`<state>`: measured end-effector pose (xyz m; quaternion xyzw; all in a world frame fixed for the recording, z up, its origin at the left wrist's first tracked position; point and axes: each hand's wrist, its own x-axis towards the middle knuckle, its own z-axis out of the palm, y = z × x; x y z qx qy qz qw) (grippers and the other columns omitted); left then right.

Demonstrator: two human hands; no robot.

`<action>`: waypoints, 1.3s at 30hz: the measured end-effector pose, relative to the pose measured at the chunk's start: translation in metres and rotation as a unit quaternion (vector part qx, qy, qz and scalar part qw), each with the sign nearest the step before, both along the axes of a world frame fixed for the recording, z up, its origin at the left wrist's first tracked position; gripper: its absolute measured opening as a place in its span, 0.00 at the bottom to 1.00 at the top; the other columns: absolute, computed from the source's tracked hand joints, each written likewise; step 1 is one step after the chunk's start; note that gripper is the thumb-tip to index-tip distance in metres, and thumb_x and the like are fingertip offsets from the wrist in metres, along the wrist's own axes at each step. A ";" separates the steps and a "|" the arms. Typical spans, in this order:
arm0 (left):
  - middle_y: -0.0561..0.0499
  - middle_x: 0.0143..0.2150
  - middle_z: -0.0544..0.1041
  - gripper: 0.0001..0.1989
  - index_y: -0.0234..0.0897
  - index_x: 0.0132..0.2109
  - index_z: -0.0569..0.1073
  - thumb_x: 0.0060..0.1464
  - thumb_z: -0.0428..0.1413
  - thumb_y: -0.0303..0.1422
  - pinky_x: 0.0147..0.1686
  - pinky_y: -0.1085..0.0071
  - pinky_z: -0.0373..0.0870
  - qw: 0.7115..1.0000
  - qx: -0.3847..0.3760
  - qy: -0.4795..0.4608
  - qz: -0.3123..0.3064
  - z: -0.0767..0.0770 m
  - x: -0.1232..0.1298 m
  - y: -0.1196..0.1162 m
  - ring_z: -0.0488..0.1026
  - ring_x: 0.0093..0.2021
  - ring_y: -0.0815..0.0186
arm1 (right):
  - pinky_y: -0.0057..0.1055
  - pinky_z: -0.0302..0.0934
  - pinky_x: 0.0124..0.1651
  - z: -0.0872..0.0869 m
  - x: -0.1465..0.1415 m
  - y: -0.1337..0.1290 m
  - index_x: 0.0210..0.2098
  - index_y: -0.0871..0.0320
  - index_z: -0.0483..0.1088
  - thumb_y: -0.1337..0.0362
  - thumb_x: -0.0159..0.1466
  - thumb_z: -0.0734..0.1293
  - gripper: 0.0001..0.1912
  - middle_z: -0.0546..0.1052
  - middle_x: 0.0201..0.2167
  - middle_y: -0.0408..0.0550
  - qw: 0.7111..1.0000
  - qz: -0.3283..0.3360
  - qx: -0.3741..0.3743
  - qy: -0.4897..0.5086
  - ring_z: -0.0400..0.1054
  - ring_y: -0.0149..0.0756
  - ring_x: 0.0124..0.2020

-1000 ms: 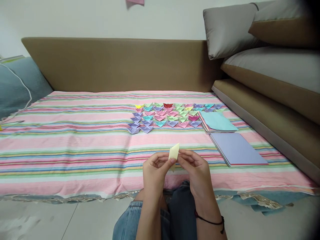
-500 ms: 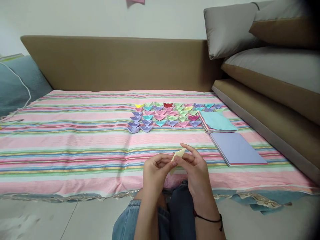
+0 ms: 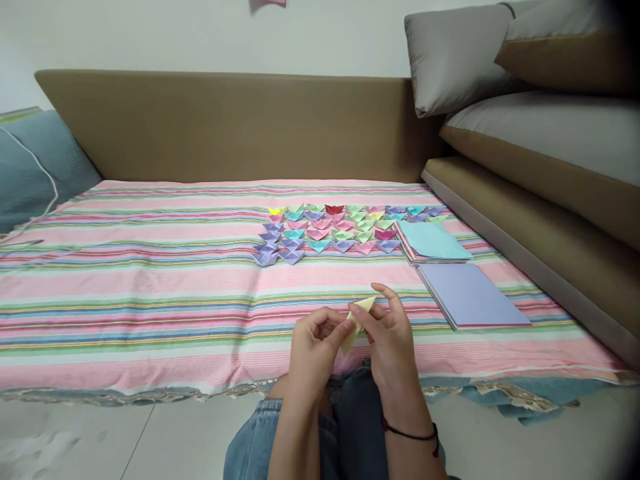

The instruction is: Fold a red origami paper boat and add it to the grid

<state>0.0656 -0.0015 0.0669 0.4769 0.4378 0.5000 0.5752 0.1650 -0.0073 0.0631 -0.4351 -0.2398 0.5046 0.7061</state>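
Note:
A small folded piece of pale yellow paper (image 3: 353,333) is held between both hands, above the front part of the striped cloth. My left hand (image 3: 316,340) pinches its left edge between thumb and curled fingers. From the other side, my right hand (image 3: 390,333) grips the upper part with its thumb, the index finger raised and bent. Beyond the hands, several rows of small folded paper boats (image 3: 318,234) in purple, pink, green, blue and other colours lie on the cloth.
Right of the boats lie a stack of light blue paper (image 3: 435,241) and a stack of lavender paper (image 3: 473,295). Grey-brown cushions (image 3: 545,147) are piled at the right. A brown backboard (image 3: 225,127) stands behind the striped cloth (image 3: 125,287).
My right index finger has lifted slightly away from the yellow paper, and both hands have shifted a little. More of the paper's lower point shows. The view has moved slightly.

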 end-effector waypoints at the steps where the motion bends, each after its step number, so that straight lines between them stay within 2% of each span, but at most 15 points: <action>1: 0.53 0.21 0.72 0.09 0.33 0.24 0.73 0.45 0.61 0.33 0.25 0.76 0.61 1.000 0.000 0.008 -0.005 0.000 -0.001 0.000 0.66 0.24 0.72 | 0.22 0.57 0.25 0.000 0.001 0.000 0.44 0.56 0.61 0.68 0.45 0.75 0.30 0.72 0.18 0.35 1.000 -0.005 0.008 -0.007 0.64 0.26 0.20; 5: 0.51 0.22 0.74 0.09 0.32 0.26 0.75 0.43 0.63 0.35 0.26 0.75 0.62 0.999 -0.030 0.011 -0.041 0.000 -0.002 0.001 0.66 0.24 0.71 | 0.21 0.58 0.25 -0.001 0.003 -0.001 0.42 0.56 0.61 0.70 0.45 0.75 0.28 0.68 0.15 0.31 0.998 -0.055 0.035 -0.005 0.62 0.24 0.18; 9: 0.51 0.20 0.73 0.11 0.32 0.23 0.75 0.40 0.64 0.36 0.23 0.75 0.60 0.998 -0.046 0.016 -0.046 0.000 0.000 0.001 0.66 0.21 0.71 | 0.22 0.59 0.26 -0.002 0.004 -0.002 0.42 0.56 0.61 0.69 0.45 0.76 0.28 0.71 0.17 0.34 0.995 -0.094 0.024 0.015 0.64 0.25 0.19; 11: 0.51 0.20 0.74 0.11 0.32 0.22 0.76 0.39 0.64 0.36 0.24 0.75 0.61 0.999 -0.042 0.005 -0.024 -0.001 0.002 0.002 0.66 0.22 0.71 | 0.24 0.61 0.27 -0.002 0.003 -0.002 0.44 0.56 0.62 0.67 0.45 0.76 0.29 0.74 0.20 0.37 0.996 -0.085 0.015 0.015 0.67 0.28 0.21; 14: 0.50 0.22 0.75 0.11 0.32 0.24 0.76 0.39 0.64 0.36 0.27 0.75 0.64 0.997 -0.048 -0.054 0.029 -0.004 0.003 0.004 0.68 0.24 0.70 | 0.26 0.64 0.31 -0.003 0.000 0.000 0.45 0.56 0.64 0.64 0.47 0.75 0.28 0.77 0.27 0.42 0.999 -0.039 0.005 0.001 0.71 0.31 0.28; 16: 0.51 0.22 0.75 0.11 0.32 0.27 0.75 0.40 0.64 0.37 0.27 0.76 0.64 0.991 -0.071 -0.097 0.057 -0.005 0.004 0.005 0.68 0.24 0.71 | 0.29 0.66 0.35 -0.006 -0.001 0.000 0.43 0.58 0.67 0.63 0.49 0.74 0.23 0.79 0.31 0.46 1.000 -0.017 0.001 -0.023 0.72 0.34 0.32; 19: 0.55 0.21 0.74 0.14 0.35 0.36 0.73 0.42 0.63 0.37 0.27 0.76 0.64 0.988 -0.087 -0.117 0.051 -0.006 0.004 0.005 0.68 0.23 0.72 | 0.33 0.67 0.38 -0.009 -0.003 0.000 0.36 0.59 0.73 0.62 0.50 0.73 0.14 0.79 0.33 0.49 0.996 -0.024 0.014 -0.085 0.73 0.38 0.35; 23: 0.53 0.23 0.75 0.14 0.35 0.39 0.74 0.45 0.60 0.38 0.27 0.76 0.64 0.995 -0.045 -0.078 0.042 -0.003 0.004 0.005 0.69 0.25 0.70 | 0.33 0.68 0.38 -0.011 -0.003 -0.001 0.32 0.58 0.76 0.64 0.54 0.70 0.06 0.79 0.32 0.47 0.983 -0.040 0.041 -0.173 0.73 0.37 0.34; 26: 0.50 0.28 0.77 0.13 0.34 0.38 0.76 0.45 0.60 0.38 0.28 0.75 0.64 0.998 -0.021 -0.047 0.042 0.000 0.004 0.005 0.71 0.29 0.68 | 0.32 0.68 0.37 -0.009 -0.002 -0.002 0.33 0.57 0.77 0.64 0.56 0.69 0.06 0.79 0.34 0.47 0.973 -0.040 0.053 -0.222 0.72 0.38 0.36; 30: 0.49 0.30 0.77 0.12 0.34 0.37 0.78 0.48 0.58 0.38 0.29 0.75 0.65 0.998 -0.024 -0.028 0.044 0.001 0.002 0.004 0.71 0.31 0.67 | 0.32 0.68 0.39 -0.009 -0.001 -0.003 0.35 0.56 0.76 0.64 0.56 0.69 0.07 0.78 0.36 0.47 0.971 -0.035 0.052 -0.229 0.72 0.38 0.38; 36: 0.53 0.26 0.74 0.09 0.34 0.34 0.77 0.50 0.55 0.35 0.26 0.77 0.63 0.998 -0.019 -0.012 0.057 -0.002 0.001 0.004 0.67 0.26 0.71 | 0.33 0.68 0.39 -0.010 0.000 -0.003 0.36 0.57 0.75 0.63 0.57 0.69 0.08 0.78 0.37 0.48 0.972 -0.026 0.044 -0.229 0.72 0.39 0.38; 39: 0.54 0.24 0.74 0.08 0.33 0.34 0.75 0.50 0.55 0.34 0.25 0.77 0.62 0.998 -0.002 -0.013 0.057 -0.003 0.002 0.004 0.67 0.25 0.71 | 0.35 0.67 0.42 -0.010 0.000 -0.004 0.34 0.57 0.75 0.64 0.58 0.68 0.06 0.78 0.37 0.49 0.956 -0.034 0.066 -0.285 0.72 0.40 0.40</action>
